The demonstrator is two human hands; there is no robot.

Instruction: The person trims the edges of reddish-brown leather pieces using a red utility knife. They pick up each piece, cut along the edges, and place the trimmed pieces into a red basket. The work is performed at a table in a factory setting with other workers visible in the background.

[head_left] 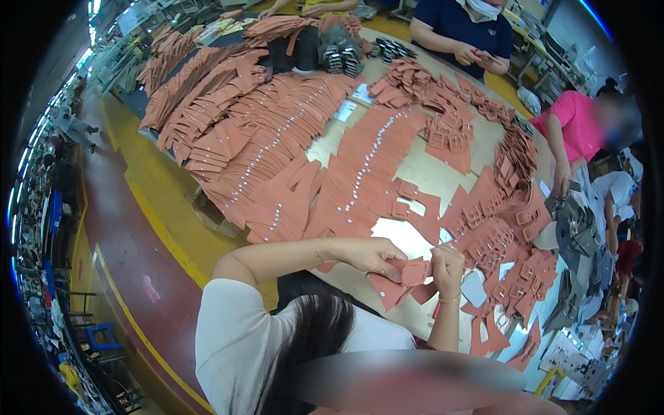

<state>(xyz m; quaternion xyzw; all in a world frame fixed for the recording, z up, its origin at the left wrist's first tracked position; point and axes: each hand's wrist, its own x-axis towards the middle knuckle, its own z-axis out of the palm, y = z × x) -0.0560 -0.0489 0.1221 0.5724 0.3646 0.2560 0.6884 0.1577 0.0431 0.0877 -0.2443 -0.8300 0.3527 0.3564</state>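
Observation:
Close in front of me, both hands are on a rust-orange cut fabric piece (pixel 416 272) with a squarish covered buckle or tab at its upper end. My left hand (pixel 377 257) pinches its left side between thumb and fingers. On the other side, my right hand (pixel 448 268) is closed at the buckle end, fingers curled. The lower part of the fabric hangs under my hands, with a small white sticker on it. Just beyond lie more rust-orange pieces with buckle-shaped ends (pixel 408 200). What the right fingertips grip is partly hidden.
Long overlapping rows of stickered rust-orange pieces (pixel 277 131) cover the table's left and middle. Buckled pieces (pixel 484 238) pile up on the right, near a pale rounded card (pixel 474 289). Dark metal buckles (pixel 391 50) lie at the far edge. Co-workers (pixel 462 34) work around the table.

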